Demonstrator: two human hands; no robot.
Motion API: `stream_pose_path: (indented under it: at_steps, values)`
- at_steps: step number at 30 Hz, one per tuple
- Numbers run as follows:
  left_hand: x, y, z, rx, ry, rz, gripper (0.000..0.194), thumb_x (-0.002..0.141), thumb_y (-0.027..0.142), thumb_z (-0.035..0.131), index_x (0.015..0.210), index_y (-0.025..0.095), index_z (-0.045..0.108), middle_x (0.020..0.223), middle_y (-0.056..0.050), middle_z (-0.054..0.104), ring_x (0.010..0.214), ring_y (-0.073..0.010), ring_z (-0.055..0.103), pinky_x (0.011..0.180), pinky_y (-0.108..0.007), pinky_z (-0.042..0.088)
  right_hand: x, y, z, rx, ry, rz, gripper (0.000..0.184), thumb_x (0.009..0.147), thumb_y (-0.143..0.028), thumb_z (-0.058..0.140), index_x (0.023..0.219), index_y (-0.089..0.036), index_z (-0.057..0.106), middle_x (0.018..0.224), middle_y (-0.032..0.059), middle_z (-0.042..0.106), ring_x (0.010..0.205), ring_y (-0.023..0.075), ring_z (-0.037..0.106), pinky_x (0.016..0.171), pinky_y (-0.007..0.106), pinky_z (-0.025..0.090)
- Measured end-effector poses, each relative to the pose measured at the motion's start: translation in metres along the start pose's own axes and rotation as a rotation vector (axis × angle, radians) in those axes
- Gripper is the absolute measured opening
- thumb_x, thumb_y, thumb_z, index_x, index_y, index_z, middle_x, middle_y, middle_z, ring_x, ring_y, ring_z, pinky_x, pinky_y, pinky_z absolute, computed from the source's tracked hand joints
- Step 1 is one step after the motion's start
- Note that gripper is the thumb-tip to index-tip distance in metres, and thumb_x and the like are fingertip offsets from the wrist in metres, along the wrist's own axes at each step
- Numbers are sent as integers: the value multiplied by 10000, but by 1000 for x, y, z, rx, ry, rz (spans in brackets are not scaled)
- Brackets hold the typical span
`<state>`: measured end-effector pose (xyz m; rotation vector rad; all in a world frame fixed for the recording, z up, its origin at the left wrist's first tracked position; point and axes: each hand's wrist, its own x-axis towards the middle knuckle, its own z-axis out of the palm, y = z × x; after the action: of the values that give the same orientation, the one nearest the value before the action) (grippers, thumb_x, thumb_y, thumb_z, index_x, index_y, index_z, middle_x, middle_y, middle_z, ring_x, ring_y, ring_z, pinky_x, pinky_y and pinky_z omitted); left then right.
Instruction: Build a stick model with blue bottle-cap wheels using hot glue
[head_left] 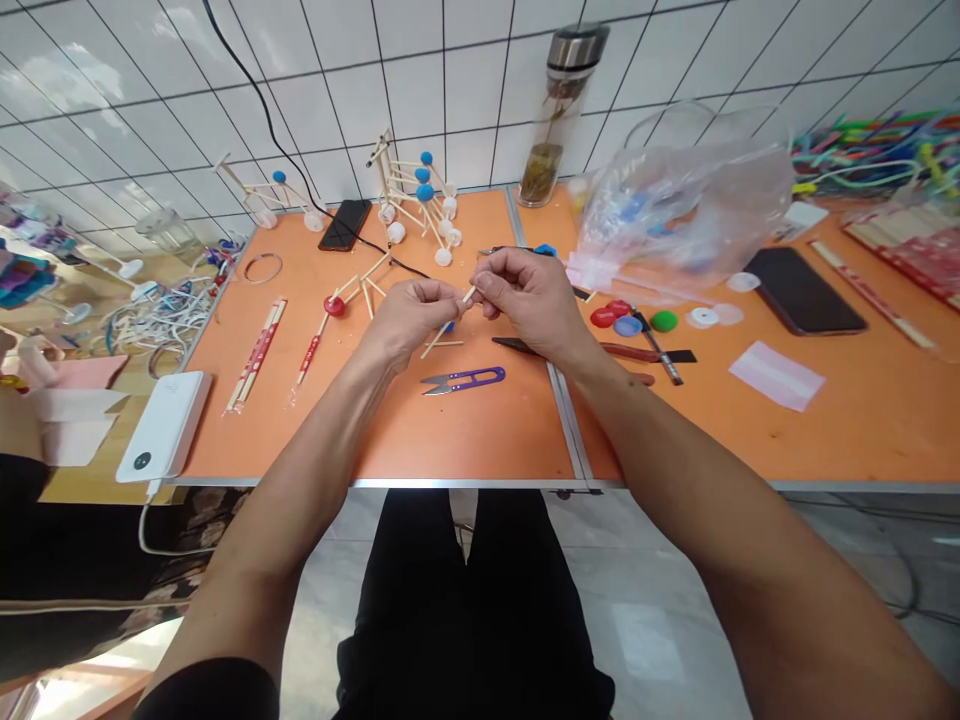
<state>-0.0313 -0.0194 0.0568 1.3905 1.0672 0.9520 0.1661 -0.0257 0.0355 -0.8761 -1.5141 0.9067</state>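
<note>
My left hand [411, 322] and my right hand [525, 295] meet above the orange tabletop [465, 440], their fingertips pinching a thin wooden stick [448, 322]. The stick slants down and away toward the lower left. A small blue piece [448, 327] shows under my left fingers, partly hidden. Purple-handled thread snips [463, 380] lie just below my hands. Beneath my right wrist rest red-handled pliers [622, 351]. A stick frame with a red cap [352, 296] lies left of my left hand.
Two stick models with blue balls [416, 200] stand at the back, beside a black phone [345, 225] and a cable. Wrapped chopsticks [256, 355], a plastic bag [675, 200], bottle caps [664, 320], a glass bottle [561, 115] and another phone [804, 290] surround the work area.
</note>
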Motion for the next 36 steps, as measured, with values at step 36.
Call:
stream_pose_path:
  at_steps: [36]
  values:
    - [15, -9, -12, -207, 253, 91, 100, 743, 200, 756, 670, 200, 688, 610, 23, 640, 451, -73, 503, 429, -225, 337, -98, -41, -96, -1667, -524, 220, 423, 1143, -420, 542, 1286, -117, 801, 1249, 230, 816, 1113, 407, 749, 793, 435, 461]
